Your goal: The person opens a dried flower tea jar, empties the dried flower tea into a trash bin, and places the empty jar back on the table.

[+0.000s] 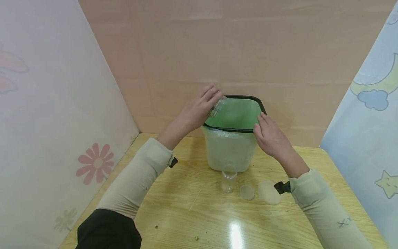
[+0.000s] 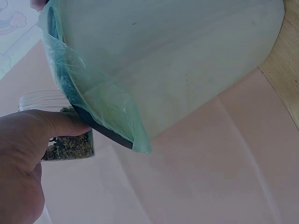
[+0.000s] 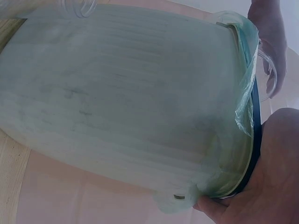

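My left hand (image 1: 196,110) grips a clear jar (image 1: 217,108) and holds it tilted at the left side of a white trash can (image 1: 231,150). Dark and tan dried bits (image 2: 70,148), like seeds or loose tea, lie inside the jar in the left wrist view. The thumb of that hand overlaps the can's black rim there. A green plastic liner (image 1: 236,112) covers the can's inside and folds out over the edge. On the right, my right hand (image 1: 272,136) grips the rim, its thumb pressed below it on the outer wall in the right wrist view.
In front of the can stands a second clear jar (image 1: 228,183), uncapped. Beside it lie a small round lid (image 1: 247,192) and a larger pale disc (image 1: 269,192). A few small crumbs (image 1: 196,238) dot the wooden table (image 1: 168,204). Papered walls enclose the back and sides.
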Tool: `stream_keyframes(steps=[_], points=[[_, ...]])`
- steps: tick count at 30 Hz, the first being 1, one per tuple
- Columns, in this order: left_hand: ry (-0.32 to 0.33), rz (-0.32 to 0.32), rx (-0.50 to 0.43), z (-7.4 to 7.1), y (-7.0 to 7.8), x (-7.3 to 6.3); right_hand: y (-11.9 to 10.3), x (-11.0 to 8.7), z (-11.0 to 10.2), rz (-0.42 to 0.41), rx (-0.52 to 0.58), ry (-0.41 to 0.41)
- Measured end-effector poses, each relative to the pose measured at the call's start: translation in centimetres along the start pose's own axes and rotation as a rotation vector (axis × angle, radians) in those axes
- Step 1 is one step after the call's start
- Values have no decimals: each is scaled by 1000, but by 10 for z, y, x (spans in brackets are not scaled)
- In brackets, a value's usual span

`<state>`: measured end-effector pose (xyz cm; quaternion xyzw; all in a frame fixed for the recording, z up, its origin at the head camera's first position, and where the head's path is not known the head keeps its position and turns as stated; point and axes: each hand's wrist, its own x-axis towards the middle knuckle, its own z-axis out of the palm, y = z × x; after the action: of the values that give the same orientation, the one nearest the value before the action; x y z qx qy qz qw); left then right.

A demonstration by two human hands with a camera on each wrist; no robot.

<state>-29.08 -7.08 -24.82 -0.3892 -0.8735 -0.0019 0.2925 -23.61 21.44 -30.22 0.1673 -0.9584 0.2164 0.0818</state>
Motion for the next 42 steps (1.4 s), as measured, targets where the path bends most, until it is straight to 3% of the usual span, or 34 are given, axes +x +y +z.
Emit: stream_keyframes(steps=[42], points=[[-24,55,87,2,2,-1,-4,0,0,8,-8,-16]])
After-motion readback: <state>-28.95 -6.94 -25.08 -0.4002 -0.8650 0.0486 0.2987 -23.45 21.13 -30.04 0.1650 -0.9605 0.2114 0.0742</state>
